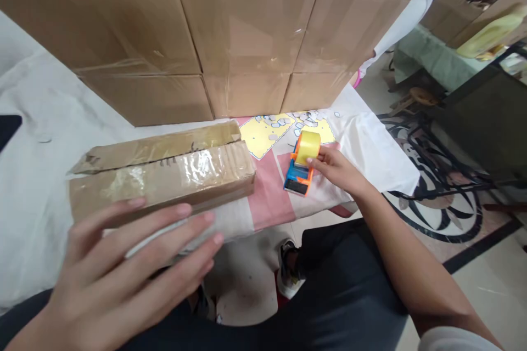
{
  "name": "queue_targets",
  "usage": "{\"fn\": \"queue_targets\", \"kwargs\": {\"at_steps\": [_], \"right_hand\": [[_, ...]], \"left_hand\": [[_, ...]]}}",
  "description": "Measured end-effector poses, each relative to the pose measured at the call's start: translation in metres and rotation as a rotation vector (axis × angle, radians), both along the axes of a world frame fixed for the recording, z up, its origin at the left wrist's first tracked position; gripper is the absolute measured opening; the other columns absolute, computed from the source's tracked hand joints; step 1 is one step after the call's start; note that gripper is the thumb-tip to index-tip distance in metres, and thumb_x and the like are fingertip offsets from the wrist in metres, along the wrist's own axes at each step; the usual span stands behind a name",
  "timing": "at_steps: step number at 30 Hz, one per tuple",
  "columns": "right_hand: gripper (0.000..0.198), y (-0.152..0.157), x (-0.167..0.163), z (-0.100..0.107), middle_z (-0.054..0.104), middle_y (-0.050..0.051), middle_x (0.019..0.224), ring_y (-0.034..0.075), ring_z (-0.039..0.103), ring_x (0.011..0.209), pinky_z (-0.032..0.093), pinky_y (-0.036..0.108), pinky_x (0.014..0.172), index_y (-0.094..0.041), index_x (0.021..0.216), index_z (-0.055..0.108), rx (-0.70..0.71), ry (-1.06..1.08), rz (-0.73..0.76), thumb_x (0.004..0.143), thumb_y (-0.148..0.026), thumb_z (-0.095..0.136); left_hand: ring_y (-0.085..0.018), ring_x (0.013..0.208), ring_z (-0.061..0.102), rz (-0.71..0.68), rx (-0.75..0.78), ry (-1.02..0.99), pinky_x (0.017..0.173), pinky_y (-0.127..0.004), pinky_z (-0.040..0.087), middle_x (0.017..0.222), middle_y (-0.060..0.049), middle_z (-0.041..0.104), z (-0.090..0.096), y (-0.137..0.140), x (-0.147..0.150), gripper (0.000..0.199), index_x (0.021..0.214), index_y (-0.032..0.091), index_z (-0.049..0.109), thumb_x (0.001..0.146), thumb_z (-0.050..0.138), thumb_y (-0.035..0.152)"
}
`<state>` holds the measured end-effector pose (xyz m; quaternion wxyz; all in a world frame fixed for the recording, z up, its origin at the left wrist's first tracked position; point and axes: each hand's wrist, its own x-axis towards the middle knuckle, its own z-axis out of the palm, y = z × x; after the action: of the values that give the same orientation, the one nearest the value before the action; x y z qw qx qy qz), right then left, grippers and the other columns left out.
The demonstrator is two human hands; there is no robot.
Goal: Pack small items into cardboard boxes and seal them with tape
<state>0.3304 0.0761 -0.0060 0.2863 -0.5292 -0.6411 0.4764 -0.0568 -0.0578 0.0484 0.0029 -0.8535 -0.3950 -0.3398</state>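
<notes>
My left hand is raised in the near left with its fingers spread and nothing in it. Beyond its fingertips lies a long cardboard box, its top seam covered with shiny clear tape and its flaps slightly parted. To the right, my right hand has its thumb and fingers on the side of a tape dispenser. The dispenser is blue and orange, carries a roll of yellowish tape, and rests on the tablecloth. Part of my right fingers is hidden behind the roll.
A stack of taped cardboard boxes rises at the back of the table. A white and pink patterned cloth covers the tabletop. Behind the stack a person's white sleeve shows. A dark chair stands at the right.
</notes>
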Motion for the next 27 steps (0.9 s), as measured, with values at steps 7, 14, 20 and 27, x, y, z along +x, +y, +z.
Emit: {"fn": "queue_targets", "kwargs": {"at_steps": [7, 14, 20, 27], "right_hand": [[0.048, -0.019, -0.038, -0.007, 0.054, -0.001, 0.071, 0.012, 0.048, 0.065, 0.038, 0.026, 0.058, -0.017, 0.078, 0.060, 0.143, 0.019, -0.087, 0.091, -0.064, 0.057], [0.054, -0.049, -0.066, -0.001, 0.051, -0.001, 0.062, 0.010, 0.045, 0.057, 0.036, 0.024, 0.053, -0.018, 0.066, 0.053, 0.081, 0.169, -0.177, 0.086, -0.068, 0.061], [0.050, -0.072, -0.087, -0.003, 0.051, -0.002, 0.058, 0.009, 0.044, 0.050, 0.036, 0.023, 0.047, -0.019, 0.065, 0.054, -0.022, 0.359, -0.150, 0.084, -0.064, 0.065], [0.035, -0.094, -0.106, -0.026, 0.054, -0.001, 0.066, 0.012, 0.050, 0.060, 0.044, 0.027, 0.058, -0.020, 0.079, 0.060, 0.193, 0.402, -0.055, 0.093, -0.053, 0.058]], "left_hand": [[-0.017, 0.084, 0.069, -0.398, 0.026, 0.158, 0.070, -0.035, 0.052, 0.093, 0.001, 0.077, -0.022, -0.009, 0.044, 0.017, 0.105, 0.027, 0.071, 0.091, 0.063, 0.021], [-0.015, 0.071, 0.063, -0.384, -0.224, -0.025, 0.063, -0.031, 0.044, 0.081, -0.001, 0.071, -0.055, -0.013, 0.071, 0.016, 0.107, 0.020, 0.066, 0.093, 0.059, 0.020], [-0.014, 0.071, 0.058, -0.101, -0.687, -0.321, 0.069, -0.026, 0.046, 0.080, 0.000, 0.063, -0.072, -0.018, 0.088, 0.035, 0.126, 0.020, 0.063, 0.095, 0.062, 0.036], [-0.017, 0.087, 0.056, -0.057, -1.254, -0.838, 0.076, -0.028, 0.044, 0.091, -0.004, 0.055, -0.073, -0.020, 0.112, 0.041, 0.108, 0.020, 0.078, 0.089, 0.067, 0.053]]}}
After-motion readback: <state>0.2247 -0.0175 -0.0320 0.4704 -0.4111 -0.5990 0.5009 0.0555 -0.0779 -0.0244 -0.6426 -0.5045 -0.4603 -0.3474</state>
